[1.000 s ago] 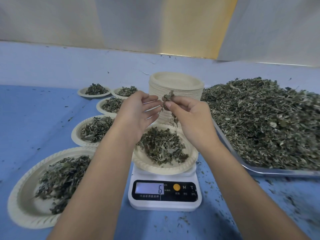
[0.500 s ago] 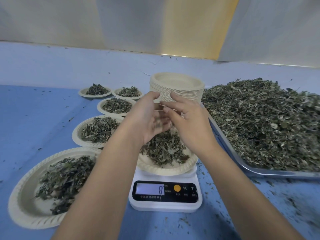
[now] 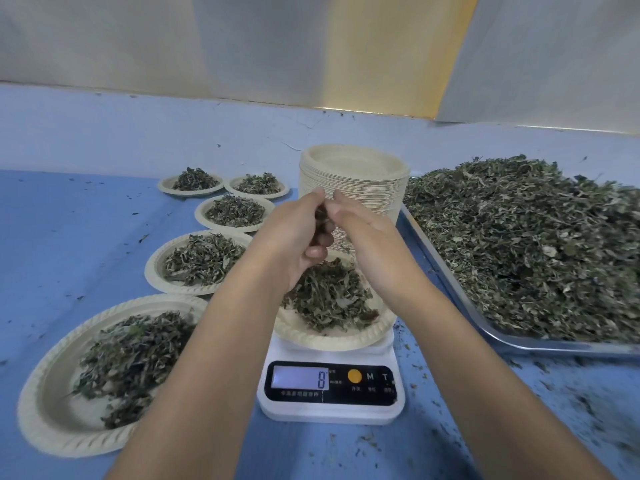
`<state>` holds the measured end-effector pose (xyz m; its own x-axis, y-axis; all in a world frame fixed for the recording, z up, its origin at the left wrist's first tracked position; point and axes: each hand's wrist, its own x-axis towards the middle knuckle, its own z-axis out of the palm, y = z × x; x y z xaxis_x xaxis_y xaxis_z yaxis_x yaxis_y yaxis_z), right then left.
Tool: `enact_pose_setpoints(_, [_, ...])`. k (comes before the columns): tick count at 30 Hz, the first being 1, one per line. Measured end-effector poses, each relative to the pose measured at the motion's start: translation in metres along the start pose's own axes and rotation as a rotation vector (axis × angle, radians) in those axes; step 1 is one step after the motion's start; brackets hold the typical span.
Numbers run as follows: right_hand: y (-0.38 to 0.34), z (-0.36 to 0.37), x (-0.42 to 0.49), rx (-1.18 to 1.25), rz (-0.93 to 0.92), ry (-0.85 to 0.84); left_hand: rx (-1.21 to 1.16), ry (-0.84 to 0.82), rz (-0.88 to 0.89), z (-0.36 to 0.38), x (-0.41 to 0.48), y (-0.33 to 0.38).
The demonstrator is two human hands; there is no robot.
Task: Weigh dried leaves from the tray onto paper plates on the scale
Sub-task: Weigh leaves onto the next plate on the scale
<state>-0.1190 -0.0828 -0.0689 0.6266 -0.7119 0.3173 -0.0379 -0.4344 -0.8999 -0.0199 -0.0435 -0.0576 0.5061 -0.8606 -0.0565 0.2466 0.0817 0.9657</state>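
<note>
Head view is showing six leaf-filled beige paper plates (image 3: 332, 342); left hand (image 3: 296, 237) and right hand (image 3: 362, 230) are pinching dried leaves (image 3: 320, 216); white scale (image 3: 330, 414) is still reading 8.

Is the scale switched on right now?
On. The scale has its display lit and reading 8, with a paper plate of dried leaves sitting on its platform.

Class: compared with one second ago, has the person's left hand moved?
Yes. The left hand, holding dried leaves, has shifted right, toward the plate stack, meeting the right hand.
</note>
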Motion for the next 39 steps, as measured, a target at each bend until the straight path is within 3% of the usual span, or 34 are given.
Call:
enact_pose_setpoints(3, [0.005,-0.003,0.002,0.062,0.019,0.090,-0.047,0.076,0.016,-0.009,0.003,0.003])
enact_pose_setpoints(6, [0.010,-0.010,0.005,-0.201,-0.008,0.114,-0.171,0.161,0.027,-0.020,0.006,0.009])
enact_pose_setpoints(11, [0.010,-0.018,0.003,-0.477,0.112,-0.076,-0.388,0.132,-0.034,-0.027,0.007,0.014])
enact_pose_setpoints(18, [0.007,-0.019,0.000,-0.671,0.202,-0.302,-0.311,0.102,-0.018,-0.025,0.005,0.014])
enact_pose_setpoints(21, [0.011,-0.014,0.000,-0.689,0.173,-0.296,-0.293,0.097,-0.020,-0.024,0.003,0.013])
enact_pose_setpoints(30, [0.015,-0.018,0.004,-0.471,0.135,-0.114,-0.283,0.150,-0.016,-0.021,0.006,0.009])
enact_pose_setpoints(39, [0.005,-0.023,0.008,0.166,0.120,0.122,-0.415,0.110,-0.154,0.002,0.004,-0.001])
